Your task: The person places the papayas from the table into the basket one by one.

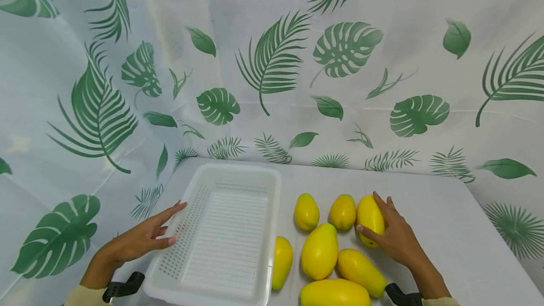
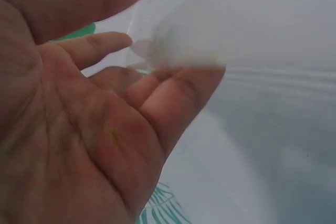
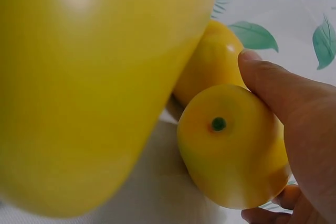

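Observation:
At the back right of the yellow fruit, my right hand (image 1: 395,233) holds a yellow mango (image 1: 369,221) between thumb and fingers. In the right wrist view this mango (image 3: 226,156) shows a small dark green stem spot. Another yellow mango (image 1: 342,212) lies just left of it. To the left stands a white perforated plastic basket (image 1: 276,202) with nothing inside. My left hand (image 1: 138,240) is at its left rim, thumb and forefinger extended over the edge. The left wrist view shows the palm (image 2: 100,124) and loosely bent fingers beside the basket's pale wall.
Several more yellow mangoes lie between the basket and my right hand, including a large one (image 1: 319,251) and a long one (image 1: 335,293) at the front edge of view. One mango (image 1: 282,263) lies against the basket's right side. A leaf-patterned sheet (image 1: 272,74) hangs behind the white table (image 1: 442,211).

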`<state>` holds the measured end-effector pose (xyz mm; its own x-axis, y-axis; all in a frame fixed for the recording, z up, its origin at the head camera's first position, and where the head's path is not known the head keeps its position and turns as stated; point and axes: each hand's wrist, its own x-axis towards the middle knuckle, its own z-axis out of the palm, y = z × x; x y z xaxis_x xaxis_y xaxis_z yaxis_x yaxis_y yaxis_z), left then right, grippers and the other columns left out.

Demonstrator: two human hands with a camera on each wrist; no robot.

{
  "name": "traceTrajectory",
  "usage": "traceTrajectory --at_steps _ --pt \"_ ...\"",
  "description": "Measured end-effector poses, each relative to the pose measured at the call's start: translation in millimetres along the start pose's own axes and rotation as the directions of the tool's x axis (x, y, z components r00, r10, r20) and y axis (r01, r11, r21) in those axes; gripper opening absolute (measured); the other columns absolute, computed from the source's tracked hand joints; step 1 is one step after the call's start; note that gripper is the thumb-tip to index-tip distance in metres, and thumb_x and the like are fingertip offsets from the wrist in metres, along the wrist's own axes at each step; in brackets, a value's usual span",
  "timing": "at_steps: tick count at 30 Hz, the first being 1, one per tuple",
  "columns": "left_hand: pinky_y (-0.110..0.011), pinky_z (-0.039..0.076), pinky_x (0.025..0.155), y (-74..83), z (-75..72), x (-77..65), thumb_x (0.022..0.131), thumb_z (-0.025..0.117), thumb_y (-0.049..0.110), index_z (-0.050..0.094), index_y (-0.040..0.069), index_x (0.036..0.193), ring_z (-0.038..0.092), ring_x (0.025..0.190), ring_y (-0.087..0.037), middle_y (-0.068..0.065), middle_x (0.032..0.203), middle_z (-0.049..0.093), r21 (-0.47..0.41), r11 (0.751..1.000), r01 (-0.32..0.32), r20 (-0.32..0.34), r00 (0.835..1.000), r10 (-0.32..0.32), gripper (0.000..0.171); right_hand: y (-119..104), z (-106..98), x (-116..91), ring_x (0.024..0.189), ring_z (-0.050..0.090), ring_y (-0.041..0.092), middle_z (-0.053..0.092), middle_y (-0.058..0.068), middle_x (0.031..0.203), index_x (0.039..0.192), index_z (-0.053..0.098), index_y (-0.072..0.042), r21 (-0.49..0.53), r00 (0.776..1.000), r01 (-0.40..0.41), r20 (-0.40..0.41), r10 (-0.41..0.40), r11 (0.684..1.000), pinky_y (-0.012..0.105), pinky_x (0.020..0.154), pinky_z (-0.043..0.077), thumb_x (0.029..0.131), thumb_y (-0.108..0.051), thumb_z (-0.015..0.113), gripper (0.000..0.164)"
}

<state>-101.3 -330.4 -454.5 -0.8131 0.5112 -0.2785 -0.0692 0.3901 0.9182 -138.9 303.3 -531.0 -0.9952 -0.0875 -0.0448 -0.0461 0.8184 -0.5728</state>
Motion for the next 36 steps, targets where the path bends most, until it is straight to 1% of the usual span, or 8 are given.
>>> traceTrajectory --at_steps 3,13,16,20,22,26,31,36 --pt "-0.048 0.065 0.093 -1.7 0.3 0.7 0.105 0.058 0.01 0.006 0.014 0.172 0.052 0.14 -0.058 -0.027 0.177 -0.011 0.001 1.0 -0.004 0.002 1.0 0.004 0.085 0 0 0 0.159 0.013 0.058 0.024 0.03 0.172 0.173 0.011 -0.017 0.007 1.0 0.002 -0.003 -0.002 1.0 0.089 0.107 0.028 0.093 -0.058 0.076 0.111" --pt "-0.052 0.064 0.094 -11.1 2.8 3.6 0.107 0.055 0.005 0.006 0.016 0.173 0.049 0.143 -0.058 -0.027 0.177 -0.008 -0.106 0.993 -0.046 0.044 0.998 0.051 0.082 1 1 1 0.16 0.012 0.056 0.024 0.03 0.172 0.173 0.01 -0.019 0.023 1.0 -0.012 -0.001 0.012 1.0 0.087 0.11 0.027 0.09 -0.059 0.079 0.115" --pt "-0.053 0.064 0.095 -13.7 3.8 4.9 0.107 0.053 0.003 0.007 0.017 0.173 0.051 0.146 -0.05 -0.027 0.177 -0.007 -0.134 0.989 -0.065 0.048 0.996 0.072 0.082 2 1 0 0.16 0.012 0.056 0.024 0.03 0.172 0.173 0.009 -0.019 0.021 1.0 -0.012 0.0 0.012 1.0 0.087 0.11 0.028 0.089 -0.06 0.08 0.117" --pt "-0.052 0.063 0.096 -17.4 4.0 8.0 0.107 0.052 0.002 0.007 0.017 0.173 0.059 0.142 -0.032 -0.032 0.175 0.003 -0.161 0.984 -0.082 0.05 0.995 0.091 0.081 2 1 0 0.16 0.014 0.056 0.024 0.03 0.173 0.173 0.01 -0.019 0.02 1.0 -0.016 0.002 0.016 1.0 0.086 0.11 0.028 0.087 -0.061 0.081 0.119" --pt "-0.051 0.064 0.096 -20.2 3.6 10.5 0.107 0.051 0.001 0.009 0.017 0.173 0.062 0.139 -0.03 -0.034 0.174 0.009 -0.159 0.983 -0.092 0.044 0.994 0.101 0.08 2 1 0 0.159 0.015 0.057 0.023 0.031 0.172 0.173 0.01 -0.019 0.017 1.0 -0.022 0.004 0.022 1.0 0.086 0.11 0.029 0.087 -0.06 0.081 0.119" --pt "-0.046 0.063 0.099 -26.3 1.5 15.8 0.108 0.051 0.003 0.012 0.02 0.173 0.061 0.14 -0.023 -0.027 0.177 0.009 -0.131 0.987 -0.098 0.019 0.995 0.101 0.078 3 0 0 0.157 0.018 0.06 0.019 0.033 0.172 0.173 0.009 -0.019 0.009 0.999 -0.037 0.012 0.037 0.999 0.086 0.109 0.031 0.087 -0.06 0.081 0.119" --pt "-0.051 0.061 0.102 -29.2 -1.2 23.6 0.109 0.051 0.005 0.012 0.024 0.173 0.057 0.145 -0.026 -0.015 0.181 0.003 -0.143 0.985 -0.101 0.006 0.995 0.103 0.077 3 0 -1 0.153 0.023 0.064 0.016 0.035 0.172 0.173 0.01 -0.021 0.013 0.999 -0.04 0.017 0.04 0.999 0.086 0.107 0.033 0.087 -0.061 0.082 0.119" --pt "-0.051 0.059 0.105 -31.7 -1.8 29.9 0.109 0.049 0.001 0.009 0.021 0.173 0.054 0.146 -0.035 -0.02 0.178 0.014 -0.235 0.963 -0.134 0.032 0.989 0.146 0.078 3 0 -2 0.152 0.025 0.064 0.013 0.035 0.173 0.173 0.011 -0.024 0.035 0.999 -0.042 0.027 0.041 0.999 0.085 0.109 0.032 0.084 -0.057 0.085 0.121"
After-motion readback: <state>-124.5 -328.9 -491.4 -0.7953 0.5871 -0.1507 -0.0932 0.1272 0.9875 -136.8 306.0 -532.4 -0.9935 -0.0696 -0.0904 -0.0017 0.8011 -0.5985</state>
